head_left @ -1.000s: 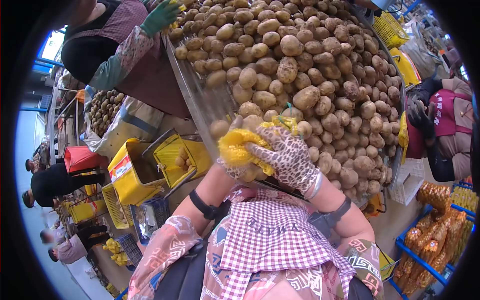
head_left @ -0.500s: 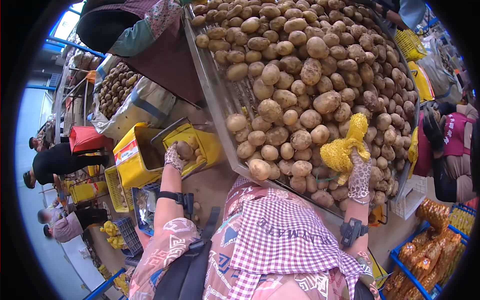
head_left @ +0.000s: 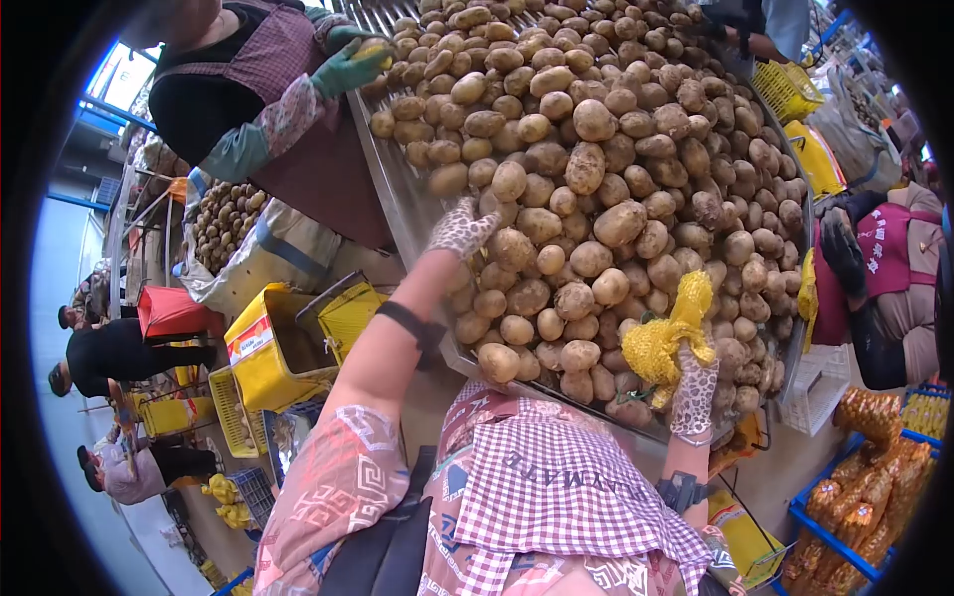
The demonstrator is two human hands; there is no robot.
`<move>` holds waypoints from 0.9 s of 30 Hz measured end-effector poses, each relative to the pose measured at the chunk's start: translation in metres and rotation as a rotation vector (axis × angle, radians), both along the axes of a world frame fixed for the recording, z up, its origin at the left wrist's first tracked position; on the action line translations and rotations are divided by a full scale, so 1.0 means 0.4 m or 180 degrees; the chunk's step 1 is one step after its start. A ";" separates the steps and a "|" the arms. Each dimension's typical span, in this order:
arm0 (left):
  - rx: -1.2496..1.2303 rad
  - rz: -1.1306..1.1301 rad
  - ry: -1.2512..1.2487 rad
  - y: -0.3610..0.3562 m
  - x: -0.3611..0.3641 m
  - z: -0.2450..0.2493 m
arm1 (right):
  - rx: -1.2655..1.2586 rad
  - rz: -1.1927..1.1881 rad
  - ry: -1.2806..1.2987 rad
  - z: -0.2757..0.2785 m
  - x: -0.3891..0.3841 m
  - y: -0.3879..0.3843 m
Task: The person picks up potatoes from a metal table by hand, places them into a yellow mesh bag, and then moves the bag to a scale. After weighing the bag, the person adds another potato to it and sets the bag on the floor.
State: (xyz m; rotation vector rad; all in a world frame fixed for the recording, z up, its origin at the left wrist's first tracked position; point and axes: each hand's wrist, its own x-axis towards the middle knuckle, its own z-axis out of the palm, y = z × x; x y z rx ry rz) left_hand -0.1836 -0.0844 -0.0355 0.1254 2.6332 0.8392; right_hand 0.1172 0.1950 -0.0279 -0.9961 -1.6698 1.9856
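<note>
My left hand (head_left: 463, 230), in a spotted glove, reaches over the left side of the metal sorting table (head_left: 383, 189). Its fingers are apart at the edge of the heaped potatoes (head_left: 593, 258), with nothing visibly held. Just above the fingertips is a blurred potato (head_left: 449, 180). Gloved alike, my right hand (head_left: 695, 385) rests on the near right part of the heap. It is closed on a bunched yellow mesh bag (head_left: 658, 350), which lies over the potatoes.
A yellow basket (head_left: 343, 320) hangs left of the table, beside a yellow bin (head_left: 260, 348). A co-worker in green gloves (head_left: 348, 72) stands at upper left. Another person (head_left: 884, 258) is at right. Filled net bags (head_left: 857, 502) stand in a blue crate at lower right.
My left hand has gone from the yellow basket, where it held a potato, up and right to the heap. My right hand keeps the mesh bag. The co-worker's gloved hands have come into view.
</note>
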 end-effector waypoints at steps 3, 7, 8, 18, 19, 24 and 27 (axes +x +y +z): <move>-0.0321 0.0027 -0.0067 0.097 -0.055 -0.049 | -0.0218 -0.0130 -0.0061 -0.013 0.026 0.006; -0.0292 0.0229 -0.0021 0.118 -0.056 -0.060 | -0.0192 -0.0394 -0.0007 -0.001 0.013 -0.019; -0.0236 0.0149 -0.0011 0.112 -0.056 -0.055 | -0.0223 -0.0406 0.0012 -0.033 0.019 -0.007; 0.5626 0.0600 -0.3107 0.007 0.143 0.070 | 0.0690 0.0593 0.0287 0.053 -0.135 0.009; 0.5672 0.0913 -0.3053 0.037 0.168 0.093 | 0.1627 0.0928 0.0419 0.093 -0.180 -0.009; 0.4996 0.0530 -0.2364 0.132 0.243 0.027 | 0.4038 0.2024 0.1289 0.243 -0.304 -0.162; 0.5393 0.0351 -0.2998 0.106 0.251 0.091 | 0.2565 0.1970 0.0869 0.115 -0.330 -0.104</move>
